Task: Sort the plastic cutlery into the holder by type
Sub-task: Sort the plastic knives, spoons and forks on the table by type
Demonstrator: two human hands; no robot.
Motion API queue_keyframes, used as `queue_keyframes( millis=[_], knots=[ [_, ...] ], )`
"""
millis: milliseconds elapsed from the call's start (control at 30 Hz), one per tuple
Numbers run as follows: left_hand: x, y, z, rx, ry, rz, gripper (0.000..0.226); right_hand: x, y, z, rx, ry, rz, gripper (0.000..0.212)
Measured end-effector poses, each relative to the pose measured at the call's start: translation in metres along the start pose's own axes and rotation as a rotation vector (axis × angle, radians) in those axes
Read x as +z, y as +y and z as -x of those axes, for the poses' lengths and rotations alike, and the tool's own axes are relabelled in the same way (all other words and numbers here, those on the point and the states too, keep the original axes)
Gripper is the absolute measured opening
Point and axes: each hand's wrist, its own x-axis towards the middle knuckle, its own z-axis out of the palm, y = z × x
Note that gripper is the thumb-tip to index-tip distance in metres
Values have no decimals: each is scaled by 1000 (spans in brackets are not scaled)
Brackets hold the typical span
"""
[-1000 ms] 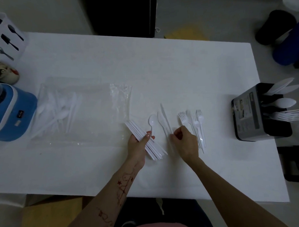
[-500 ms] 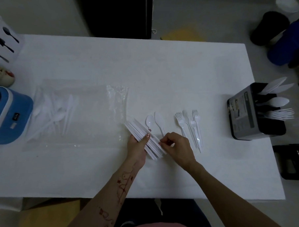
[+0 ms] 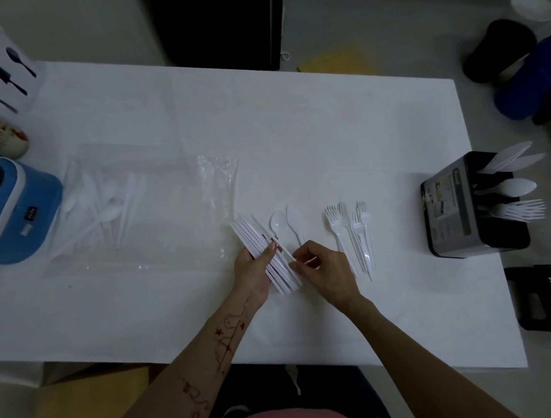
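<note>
White tabletop (image 3: 295, 122) fills most of my view, with grey floor behind it. My left hand (image 3: 251, 270) grips a fanned bundle of knives (image 3: 263, 250) low over the tabletop, near the front edge. My right hand (image 3: 326, 273) is just beside it, and its fingertips (image 3: 294, 265) pinch a thin white handle, which I think belongs to one of the two spoons (image 3: 286, 224) lying just behind the bundle. Four forks (image 3: 351, 234) lie in a row to the right of my right hand. The black cutlery holder (image 3: 457, 213) stands near the right edge of the tabletop, well apart from my hands; it already has knives, a spoon and forks in separate compartments. A clear plastic bag (image 3: 135, 208) with more loose cutlery lies on the left side.

I judge that I am in the grouping step, with the knives collected. Next I should carry the bundle across to the holder and drop it into the knife compartment, keeping a firm grip so that the smooth pieces do not slide out of the fan.
</note>
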Motion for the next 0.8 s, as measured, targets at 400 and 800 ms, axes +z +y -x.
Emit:
queue_keyframes(
  millis=[400, 800],
  knots=[
    [-3, 2, 0, -28, -1, 93, 20, 0, -1, -5, 101, -9, -97, 15],
    [-6, 1, 0, -15, -47, 0, 31, 1, 6, -11, 447, 148, 255, 8]
  ],
)
